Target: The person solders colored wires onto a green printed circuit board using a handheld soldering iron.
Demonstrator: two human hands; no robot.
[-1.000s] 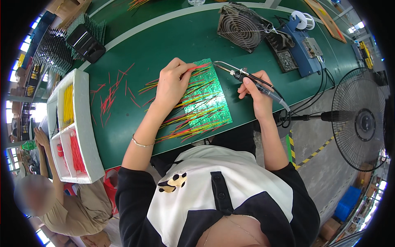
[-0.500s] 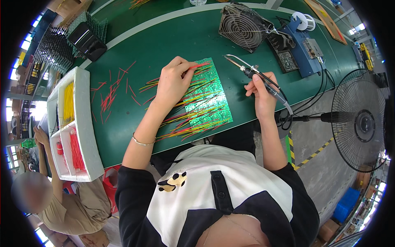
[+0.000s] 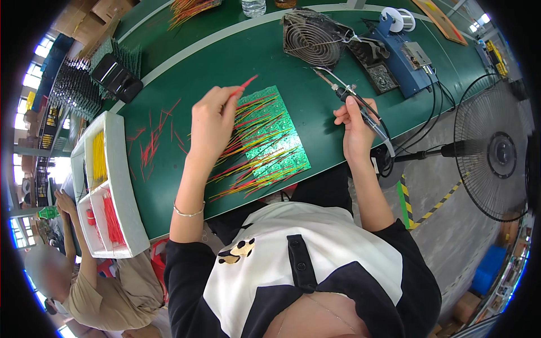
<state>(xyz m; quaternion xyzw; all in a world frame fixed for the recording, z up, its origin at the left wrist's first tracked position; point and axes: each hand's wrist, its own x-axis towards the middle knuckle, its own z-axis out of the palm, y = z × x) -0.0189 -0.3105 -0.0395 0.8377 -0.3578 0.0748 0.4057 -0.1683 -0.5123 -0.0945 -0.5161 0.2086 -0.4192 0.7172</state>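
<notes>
My left hand [image 3: 213,121] pinches a small bunch of red wires [image 3: 249,81], whose ends stick out up and to the right, raised off the board's far left corner. Below and right of it lies a green circuit board panel [image 3: 290,132]. Rows of red, yellow and black wires [image 3: 239,160] run from the panel toward the left. My right hand [image 3: 359,125] is closed round a soldering iron [image 3: 340,92] with a thin metal tube beside its tip. That tip points up and left, apart from the board.
Loose red wires [image 3: 151,146] lie on the green table, left of my left hand. A white foam box [image 3: 131,197] holds yellow and red wires. Toward the back are a dusty fan [image 3: 313,36] and a blue soldering unit [image 3: 403,62] with a solder spool [image 3: 399,19]. Another person sits at left.
My left hand has moved left, carrying the red wires away from the panel's far edge. My right hand still holds the soldering iron, nearly in place. The whole view has shifted slightly.
</notes>
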